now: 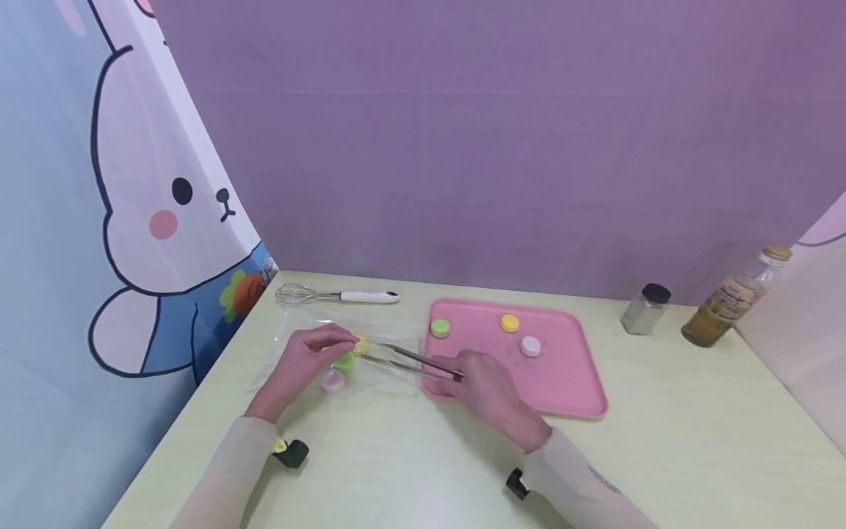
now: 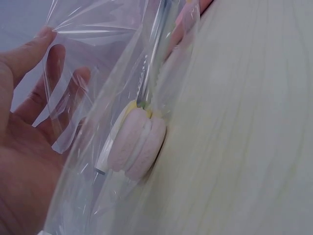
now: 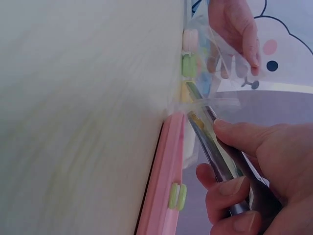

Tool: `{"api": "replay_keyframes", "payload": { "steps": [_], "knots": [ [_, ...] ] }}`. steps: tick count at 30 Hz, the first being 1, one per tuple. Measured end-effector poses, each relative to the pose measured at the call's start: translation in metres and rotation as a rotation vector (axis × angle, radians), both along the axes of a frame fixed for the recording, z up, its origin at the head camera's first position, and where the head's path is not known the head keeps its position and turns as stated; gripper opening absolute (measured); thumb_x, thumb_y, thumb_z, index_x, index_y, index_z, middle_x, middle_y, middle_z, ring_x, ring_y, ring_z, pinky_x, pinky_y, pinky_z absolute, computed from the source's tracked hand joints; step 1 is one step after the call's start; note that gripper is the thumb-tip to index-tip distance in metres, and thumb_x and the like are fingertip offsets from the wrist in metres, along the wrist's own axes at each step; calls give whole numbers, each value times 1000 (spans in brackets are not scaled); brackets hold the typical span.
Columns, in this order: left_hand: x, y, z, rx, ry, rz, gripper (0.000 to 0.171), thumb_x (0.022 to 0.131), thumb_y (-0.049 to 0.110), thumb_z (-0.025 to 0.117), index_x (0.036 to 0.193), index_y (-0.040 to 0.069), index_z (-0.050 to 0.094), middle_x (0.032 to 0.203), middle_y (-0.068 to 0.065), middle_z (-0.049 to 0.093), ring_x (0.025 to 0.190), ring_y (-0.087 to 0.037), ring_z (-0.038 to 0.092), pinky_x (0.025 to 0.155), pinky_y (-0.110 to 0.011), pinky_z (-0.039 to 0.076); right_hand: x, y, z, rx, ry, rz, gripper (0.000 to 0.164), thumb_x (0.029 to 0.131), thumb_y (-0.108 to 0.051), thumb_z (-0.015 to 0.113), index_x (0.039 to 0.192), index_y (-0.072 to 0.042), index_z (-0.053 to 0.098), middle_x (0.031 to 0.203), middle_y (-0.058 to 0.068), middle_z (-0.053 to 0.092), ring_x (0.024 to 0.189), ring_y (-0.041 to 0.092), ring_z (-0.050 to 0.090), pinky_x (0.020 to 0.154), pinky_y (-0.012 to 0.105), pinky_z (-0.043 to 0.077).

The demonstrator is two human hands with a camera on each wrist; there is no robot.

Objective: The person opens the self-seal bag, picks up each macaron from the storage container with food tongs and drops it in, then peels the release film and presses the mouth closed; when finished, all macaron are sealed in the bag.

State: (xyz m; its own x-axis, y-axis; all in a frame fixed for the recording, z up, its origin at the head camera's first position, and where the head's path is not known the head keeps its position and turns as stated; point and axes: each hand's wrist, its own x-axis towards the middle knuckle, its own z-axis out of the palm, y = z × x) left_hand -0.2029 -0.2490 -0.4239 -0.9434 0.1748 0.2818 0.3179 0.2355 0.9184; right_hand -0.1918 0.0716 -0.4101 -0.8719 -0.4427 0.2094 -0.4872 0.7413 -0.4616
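My left hand (image 1: 300, 371) pinches the upper film of a clear plastic bag (image 2: 102, 39) between thumb and fingers, lifting it off the table. Inside lie a pink macaron (image 2: 137, 144), a green macaron (image 3: 188, 65) and a yellow macaron (image 1: 360, 345). My right hand (image 1: 485, 389) grips metal tongs (image 3: 217, 156), which reach through the bag's mouth. Their tips stand apart, right at the yellow macaron. Beneath the right hand is a pink tray (image 1: 568, 389) bearing a green macaron (image 1: 440, 328), a yellow macaron (image 1: 510, 323) and a pink macaron (image 1: 531, 347).
A whisk (image 1: 366, 296) with a white handle lies behind the bag. At the right back stand a small jar (image 1: 642, 314) with a black lid and a corked bottle (image 1: 727, 303) of brown liquid. A purple cloth (image 1: 463, 162) hangs behind the table.
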Motion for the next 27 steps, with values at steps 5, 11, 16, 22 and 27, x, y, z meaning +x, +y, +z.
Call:
{"api": "replay_keyframes", "payload": {
  "steps": [5, 11, 16, 22, 27],
  "knots": [
    [0, 0, 1, -3, 0, 7, 20, 94, 15, 74, 109, 1, 77, 107, -8, 72, 104, -20, 64, 91, -25, 52, 10, 13, 1, 14, 20, -41, 40, 88, -43, 78, 125, -31, 74, 63, -9, 45, 56, 9, 40, 49, 25, 36],
    [0, 1, 1, -5, -11, 11, 20, 94, 17, 75, 108, 3, 77, 107, -7, 72, 106, -21, 64, 91, -25, 53, 21, 32, 1, 45, 69, -60, 38, 87, -36, 80, 124, -28, 75, 63, -10, 43, 55, 6, 38, 47, 22, 33],
    [-1, 0, 0, -2, -25, 7, 24, 94, 18, 74, 110, 0, 76, 108, -8, 71, 106, -21, 64, 91, -26, 53, 30, 49, 4, 42, 97, -80, 36, 86, -34, 82, 122, -29, 76, 64, -13, 43, 55, 5, 39, 46, 22, 34],
    [-2, -2, -2, -11, -43, 6, 24, 95, 20, 73, 111, 2, 76, 108, -9, 71, 106, -22, 63, 90, -26, 53, 35, 71, 3, -2, 122, -118, 37, 84, -28, 85, 119, -26, 77, 65, -13, 44, 55, 4, 39, 46, 23, 35],
    [-2, -1, -3, -26, -47, 11, 26, 96, 22, 73, 112, 2, 76, 109, -8, 71, 106, -22, 63, 91, -26, 52, 35, 85, 2, -20, 134, -154, 37, 84, -28, 84, 120, -24, 77, 64, -14, 46, 54, 4, 39, 48, 23, 36]
  ]
}}
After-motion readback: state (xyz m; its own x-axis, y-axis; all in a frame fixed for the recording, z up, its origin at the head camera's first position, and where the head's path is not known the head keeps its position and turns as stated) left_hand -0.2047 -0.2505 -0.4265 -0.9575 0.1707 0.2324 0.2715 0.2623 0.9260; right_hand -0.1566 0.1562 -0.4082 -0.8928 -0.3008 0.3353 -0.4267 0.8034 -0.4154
